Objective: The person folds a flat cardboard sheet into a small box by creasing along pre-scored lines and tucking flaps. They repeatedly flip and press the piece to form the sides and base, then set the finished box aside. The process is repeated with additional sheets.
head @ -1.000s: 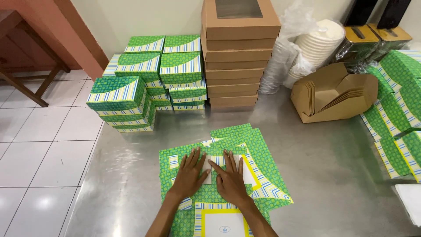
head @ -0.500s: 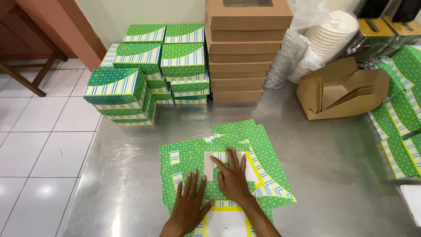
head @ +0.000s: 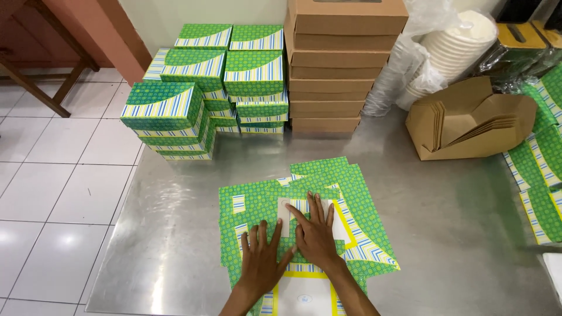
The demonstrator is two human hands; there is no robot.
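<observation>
A flat, unfolded green patterned cardboard box blank [head: 351, 199] with blue-and-yellow striped bands lies on a steel table [head: 456, 234], on top of other flat blanks. My left hand [head: 261, 262] rests palm down on its lower left part, fingers spread. My right hand [head: 315, 233] presses flat on the middle of the blank, fingers pointing away from me, next to a white panel. Neither hand grips anything.
Stacks of folded green boxes [head: 199, 93] stand at the back left. A tall stack of brown cardboard boxes [head: 336, 64] stands behind the blank. A brown carton holding flat brown blanks [head: 468, 126], bagged white bowls [head: 451, 50] and more green blanks [head: 541, 175] fill the right side. Tiled floor lies left.
My left hand slid down and toward me along the blank, while my right hand stayed pressed on its middle. The camera moved slightly closer.
</observation>
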